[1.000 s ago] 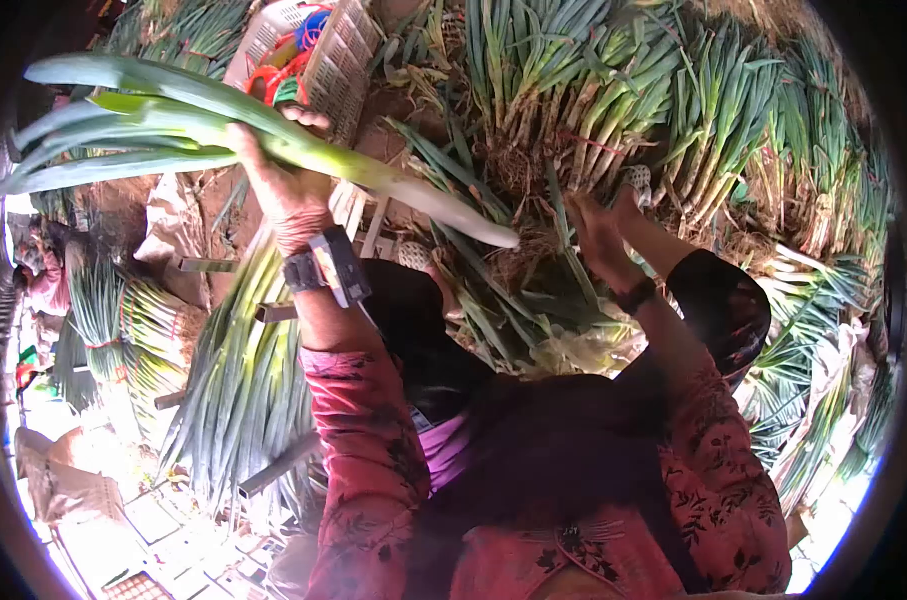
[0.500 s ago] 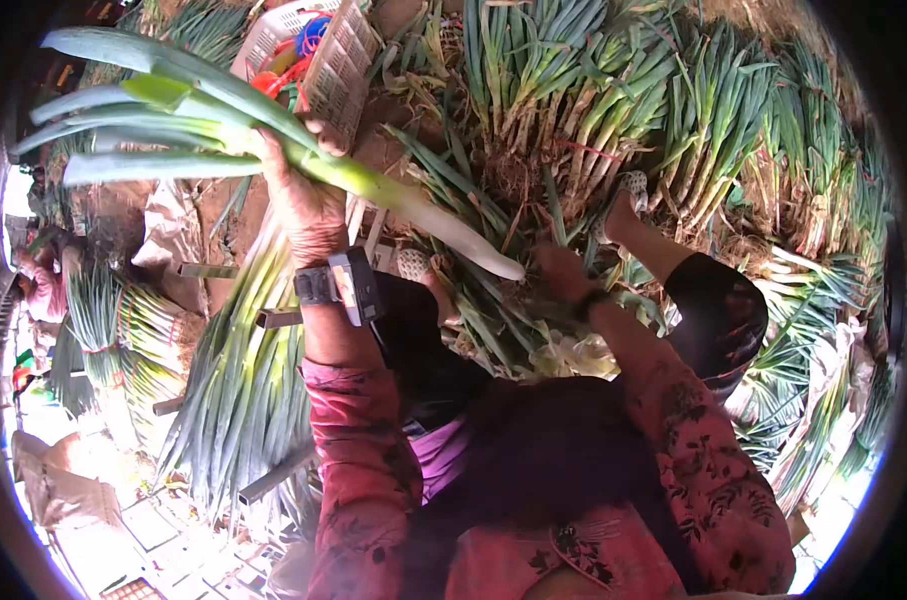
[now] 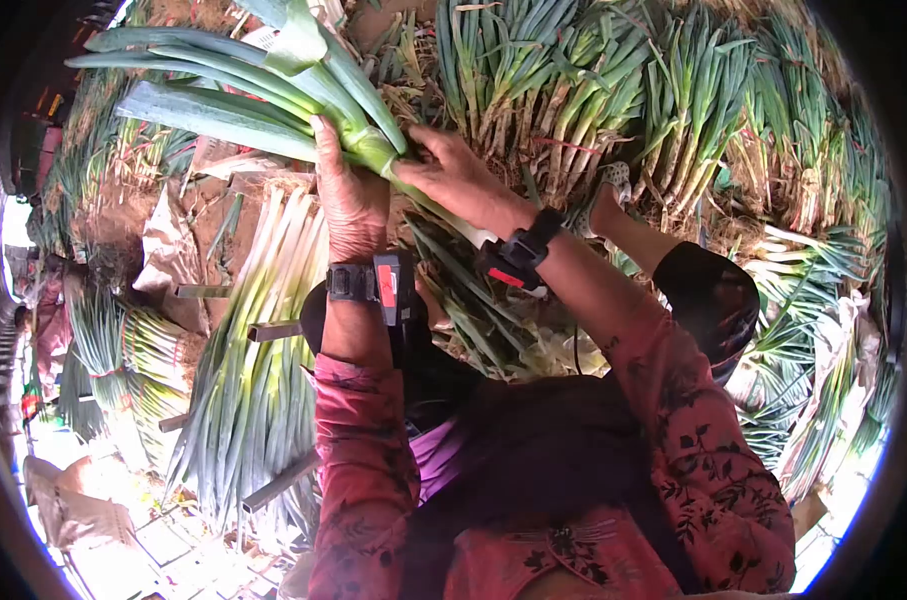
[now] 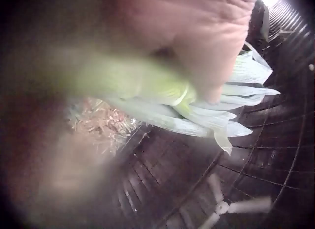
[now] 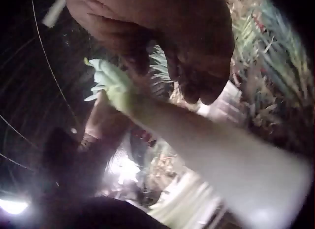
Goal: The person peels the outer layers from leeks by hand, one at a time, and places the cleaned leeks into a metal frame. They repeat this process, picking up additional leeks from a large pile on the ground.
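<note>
A large leek (image 3: pixel 373 148) slants across the head view, its leaves up to the left and its white stalk down to the right. Its green neck is in the grip of my left hand (image 3: pixel 353 205). My right hand (image 3: pixel 465 185) is at the neck from the other side, thumb close against the leek. In the right wrist view my right hand (image 5: pixel 162 32) hangs over the pale stalk (image 5: pixel 221 160) with a gap between thumb and bent fingers. The left wrist view has my left palm (image 4: pixel 197 37) against the blurred leek (image 4: pixel 147 86).
Bundled leeks (image 3: pixel 563 95) stand along the back and right. A pile of long leeks (image 3: pixel 258 350) lies at the left near metal bars (image 3: pixel 273 330). Loose leaves (image 3: pixel 473 310) lie between the feet. A person in pink (image 3: pixel 53 330) is at the far left.
My right hand has come up from the leaves near the feet to the leek's neck. My left hand has moved slightly right with the leek, whose leaves are spread differently.
</note>
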Available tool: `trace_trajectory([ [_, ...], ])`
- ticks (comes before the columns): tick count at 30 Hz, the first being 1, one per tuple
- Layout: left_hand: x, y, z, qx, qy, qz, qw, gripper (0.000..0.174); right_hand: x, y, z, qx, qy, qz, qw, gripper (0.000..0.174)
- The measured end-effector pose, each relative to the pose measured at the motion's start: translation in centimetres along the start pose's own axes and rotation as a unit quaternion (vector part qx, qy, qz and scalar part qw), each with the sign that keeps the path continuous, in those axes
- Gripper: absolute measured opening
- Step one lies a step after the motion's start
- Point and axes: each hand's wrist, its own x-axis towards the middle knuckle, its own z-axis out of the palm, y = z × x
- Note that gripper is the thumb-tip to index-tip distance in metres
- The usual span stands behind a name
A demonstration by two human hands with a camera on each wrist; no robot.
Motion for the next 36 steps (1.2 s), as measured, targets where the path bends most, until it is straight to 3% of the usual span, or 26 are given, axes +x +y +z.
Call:
trace_trajectory([
  [4,-0.1,-0.1,0.0,0.007,0.015,0.006,1.000,0.058,0.8,0.1,0.1,0.001,-0.010,0.019,1.000,0.042],
  [6,0.1,0.1,0.0,0.033,0.021,0.017,0.999,0.059,1.0,0.5,0.4,0.126,0.042,0.014,0.991,0.026],
  [10,-0.1,0.3,-0.4,0.059,0.014,0.014,0.998,0.051,2.0,4.1,0.6,0.142,0.058,0.082,0.985,0.027],
  [11,-0.2,0.6,-0.4,0.059,0.016,0.016,0.998,0.051,1.2,4.9,-0.6,-0.122,0.060,-0.069,0.988,0.033],
  [12,-0.3,0.9,-0.5,0.049,0.006,0.005,0.999,0.051,0.3,5.8,-1.6,-0.373,0.057,-0.213,0.901,0.040],
  [13,-0.4,1.2,-0.4,0.039,-0.005,-0.007,0.999,0.052,-0.6,7.6,-1.7,-0.331,0.092,-0.214,0.914,0.046],
  [15,-1.2,2.0,-0.2,0.030,-0.019,-0.034,0.999,0.052,-2.1,9.5,-2.5,-0.302,0.037,-0.123,0.945,0.030],
  [17,-1.4,2.6,0.3,0.004,-0.022,-0.026,0.999,0.054,-4.2,23.4,-3.6,-0.378,-0.027,0.075,0.923,0.033],
  [18,-1.2,2.9,0.5,-0.067,-0.012,-0.019,0.998,0.055,-6.8,24.6,-4.6,-0.253,0.095,0.171,0.947,0.033],
  [19,-1.0,3.6,-0.1,-0.050,-0.034,-0.018,0.998,0.056,-10.6,25.1,-4.8,-0.118,0.208,0.263,0.935,0.033],
  [20,-1.2,3.6,-0.1,-0.028,-0.007,0.005,1.000,0.057,-13.8,23.2,-4.7,-0.305,0.181,0.197,0.914,0.030],
  [21,-1.1,3.5,-0.1,-0.006,0.017,0.030,0.999,0.058,-16.4,21.1,-5.2,-0.480,0.148,0.118,0.857,0.027],
  [23,-0.2,5.6,-2.4,-0.071,-0.060,0.026,0.995,0.053,-22.7,22.8,-9.9,-0.555,-0.043,0.205,0.805,0.030],
  [25,0.1,7.5,-3.0,-0.093,0.009,0.061,0.994,0.053,-27.6,23.0,-12.3,-0.502,-0.062,0.395,0.767,0.031],
  [26,0.1,7.6,-3.7,-0.100,-0.025,0.066,0.992,0.053,-28.1,22.6,-12.6,-0.504,-0.068,0.402,0.761,0.031],
  [27,0.5,7.7,-4.2,-0.109,-0.066,0.070,0.989,0.054,-27.9,22.6,-13.2,-0.502,-0.084,0.393,0.766,0.033],
  [30,1.4,9.1,-5.5,-0.151,-0.048,0.069,0.985,0.052,-19.8,16.7,-12.1,-0.489,-0.137,0.347,0.788,0.041],
  [31,1.7,9.5,-6.3,-0.148,-0.050,0.077,0.985,0.052,-17.9,16.0,-12.0,-0.361,-0.049,0.256,0.895,0.041],
  [32,1.8,9.5,-6.8,-0.143,-0.051,0.080,0.985,0.053,-16.6,15.0,-11.5,-0.219,0.044,0.155,0.962,0.040],
  [34,1.9,9.1,-6.9,-0.138,-0.040,0.089,0.986,0.055,-13.1,7.1,-8.9,-0.038,-0.060,0.096,0.993,0.038],
  [36,2.0,8.8,-6.8,-0.138,-0.025,0.092,0.986,0.056,-12.3,4.8,-6.8,-0.117,-0.204,0.045,0.971,0.044],
])
